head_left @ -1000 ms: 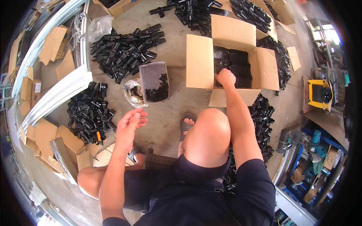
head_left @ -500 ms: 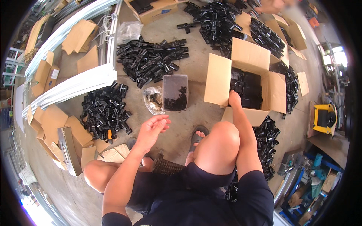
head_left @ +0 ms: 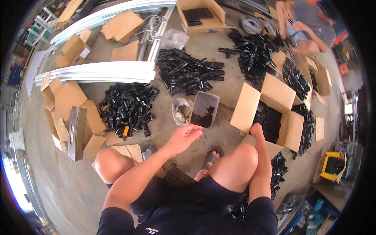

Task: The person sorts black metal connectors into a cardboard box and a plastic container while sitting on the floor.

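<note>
My left hand hovers over the floor in front of a dark grey bin, fingers loosely stretched out, with nothing visible in it. Small black parts lie in the bin's near end. Beside the bin, touching or nearly so, sits a clear plastic bag holding small brownish things. My right hand reaches over the near left edge of an open cardboard box, where black plastic parts are packed. The fingers of that hand are hidden inside the box.
Heaps of black plastic fittings lie at left, centre and far right. White metal profiles stretch along the left. Torn cardboard lies near them. Another person sits far right. A yellow-framed object stands at right.
The view has swung, so the floor things appear farther right. My left hand has come closer to the grey bin, its fingers straighter. My right hand is still at the box.
</note>
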Action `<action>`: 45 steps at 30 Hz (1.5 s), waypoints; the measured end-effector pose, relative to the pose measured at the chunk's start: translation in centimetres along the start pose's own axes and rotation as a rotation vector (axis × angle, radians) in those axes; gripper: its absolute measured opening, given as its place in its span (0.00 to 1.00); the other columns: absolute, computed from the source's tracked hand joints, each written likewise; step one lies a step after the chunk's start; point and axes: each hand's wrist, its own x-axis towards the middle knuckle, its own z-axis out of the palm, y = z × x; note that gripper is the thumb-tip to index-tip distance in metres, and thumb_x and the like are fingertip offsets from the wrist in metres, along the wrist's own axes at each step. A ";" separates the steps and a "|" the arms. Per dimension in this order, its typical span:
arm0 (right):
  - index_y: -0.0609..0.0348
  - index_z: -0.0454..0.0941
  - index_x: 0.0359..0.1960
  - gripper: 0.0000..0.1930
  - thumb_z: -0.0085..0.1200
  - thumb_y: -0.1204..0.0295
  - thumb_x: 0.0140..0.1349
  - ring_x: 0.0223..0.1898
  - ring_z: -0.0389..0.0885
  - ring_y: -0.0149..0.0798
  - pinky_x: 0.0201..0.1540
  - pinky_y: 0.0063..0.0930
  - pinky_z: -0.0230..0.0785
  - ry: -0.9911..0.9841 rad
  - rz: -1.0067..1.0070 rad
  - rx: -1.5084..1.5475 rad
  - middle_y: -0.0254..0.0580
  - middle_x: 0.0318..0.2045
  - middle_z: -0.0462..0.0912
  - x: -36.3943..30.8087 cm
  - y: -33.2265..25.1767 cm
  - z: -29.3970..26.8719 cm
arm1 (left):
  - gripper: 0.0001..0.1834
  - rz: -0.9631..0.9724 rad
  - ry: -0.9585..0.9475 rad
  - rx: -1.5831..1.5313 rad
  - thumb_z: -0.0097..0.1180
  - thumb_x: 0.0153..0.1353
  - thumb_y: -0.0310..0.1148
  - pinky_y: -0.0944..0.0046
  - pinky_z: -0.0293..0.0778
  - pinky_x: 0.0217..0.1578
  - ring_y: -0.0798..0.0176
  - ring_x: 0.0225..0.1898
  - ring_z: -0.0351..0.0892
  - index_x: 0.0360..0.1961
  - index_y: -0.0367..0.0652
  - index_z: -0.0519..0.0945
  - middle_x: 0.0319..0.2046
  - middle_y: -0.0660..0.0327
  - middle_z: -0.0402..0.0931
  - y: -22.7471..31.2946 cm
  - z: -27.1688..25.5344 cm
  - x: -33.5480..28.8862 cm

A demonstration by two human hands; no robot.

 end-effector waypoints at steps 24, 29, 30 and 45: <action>0.62 0.79 0.53 0.15 0.55 0.69 0.67 0.35 0.85 0.50 0.33 0.40 0.75 -0.124 -0.130 0.341 0.54 0.33 0.85 2.5 3.9 5.0 | 0.21 0.089 -0.010 0.257 0.58 0.71 0.42 0.64 0.77 0.48 0.68 0.45 0.81 0.54 0.36 0.80 0.44 0.60 0.83 -2.4 0.4 0.1; 0.62 0.78 0.53 0.16 0.56 0.69 0.67 0.33 0.84 0.47 0.31 0.37 0.74 -0.146 -0.101 0.389 0.52 0.32 0.85 2.8 4.4 5.7 | 0.21 0.102 -0.009 0.209 0.59 0.71 0.42 0.64 0.77 0.47 0.68 0.44 0.81 0.53 0.35 0.80 0.43 0.60 0.83 -1.7 0.2 -0.4; 0.62 0.78 0.53 0.16 0.56 0.69 0.68 0.33 0.84 0.46 0.31 0.37 0.74 -0.151 -0.101 0.398 0.51 0.32 0.85 3.0 4.4 5.8 | 0.20 0.118 -0.008 0.207 0.59 0.71 0.42 0.64 0.77 0.47 0.69 0.44 0.80 0.53 0.35 0.80 0.43 0.60 0.83 -1.6 0.2 -0.5; 0.61 0.77 0.55 0.16 0.58 0.69 0.68 0.27 0.82 0.38 0.24 0.31 0.71 -0.011 0.084 0.944 0.44 0.27 0.84 4.5 3.5 1.0 | 0.17 0.208 0.033 0.172 0.59 0.71 0.38 0.65 0.77 0.46 0.70 0.43 0.80 0.52 0.35 0.81 0.41 0.61 0.83 -1.8 0.2 -1.0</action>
